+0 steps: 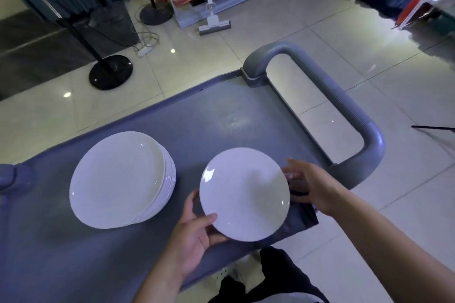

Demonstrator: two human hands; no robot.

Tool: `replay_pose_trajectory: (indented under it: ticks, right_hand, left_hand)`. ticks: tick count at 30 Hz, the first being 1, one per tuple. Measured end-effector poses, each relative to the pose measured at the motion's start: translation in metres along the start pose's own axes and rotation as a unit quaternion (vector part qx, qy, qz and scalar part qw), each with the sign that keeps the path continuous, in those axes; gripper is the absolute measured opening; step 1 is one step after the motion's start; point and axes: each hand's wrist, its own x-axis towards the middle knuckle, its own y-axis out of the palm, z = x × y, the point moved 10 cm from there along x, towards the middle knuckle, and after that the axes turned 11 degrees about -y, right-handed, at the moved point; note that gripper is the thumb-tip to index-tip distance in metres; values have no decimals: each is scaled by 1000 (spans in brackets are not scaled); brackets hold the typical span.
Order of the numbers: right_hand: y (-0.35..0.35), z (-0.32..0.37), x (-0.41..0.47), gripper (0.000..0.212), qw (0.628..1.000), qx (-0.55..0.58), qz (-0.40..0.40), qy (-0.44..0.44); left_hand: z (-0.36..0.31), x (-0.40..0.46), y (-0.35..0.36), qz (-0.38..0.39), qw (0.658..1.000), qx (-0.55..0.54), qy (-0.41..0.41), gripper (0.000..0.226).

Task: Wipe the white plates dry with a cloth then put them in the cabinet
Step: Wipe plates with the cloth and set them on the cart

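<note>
The left hand (pixel 194 233), low in the middle of the frame, pinches the near-left rim of a single white plate (pixel 243 194): the thumb lies on the upper face and the fingers curl beneath the edge. The right hand (pixel 311 186) is at the plate's right rim, fingers loosely bent toward a dark cloth (pixel 301 214) that shows under and beside the plate; its fingertips are at the cloth and the rim, but whether they actually pinch the cloth cannot be told, since the plate hides part of them. The plate is face up, tilted a little, held over the near right part of a grey cart top (pixel 197 115). Left of it, apart from it, a stack of white plates (pixel 120 179) rests on the same surface, their edges showing as layers along the right side. The cart's looped grey handle (pixel 344 103) runs along the right of the frame, and a rounded grey corner piece (pixel 14 177) sits at the far left edge. Below the cart, at the bottom centre, dark trousers (pixel 278 275) of the person are visible. Beyond the cart lies a pale tiled floor (pixel 246 32); in the upper left stand two black round-based stands (pixel 110 71) with a white power strip (pixel 144 51) and cables between them, and a white squeeze mop (pixel 214 19) leans near the top centre.
</note>
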Motion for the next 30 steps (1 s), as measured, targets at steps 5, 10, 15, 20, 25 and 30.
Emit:
replay_pose_trajectory:
  ticks: [5,10,15,20,25,30]
  right_hand:
    - [13,61,43,26,997,-27,2,-67]
    - [24,107,88,31,992,-61,23,-110]
    - [27,124,118,30,990,-83,14,-116]
    - [24,132,113,20,979,-109,-6,-174]
    - [57,101,61,65,837,-432,50,-334]
    - [127,40,-7,74,770,-469,240,-361]
  left_hand:
    - [-40,46,22,-37,997,69,22,71]
    - [-76,77,44,-90,981,173,26,55]
    - [-90,97,52,-130,974,184,12,47]
    - [-97,90,65,-132,973,184,48,57]
    - [-78,21,49,-197,926,289,145,73]
    - [-50,-94,-20,-312,867,281,268,45]
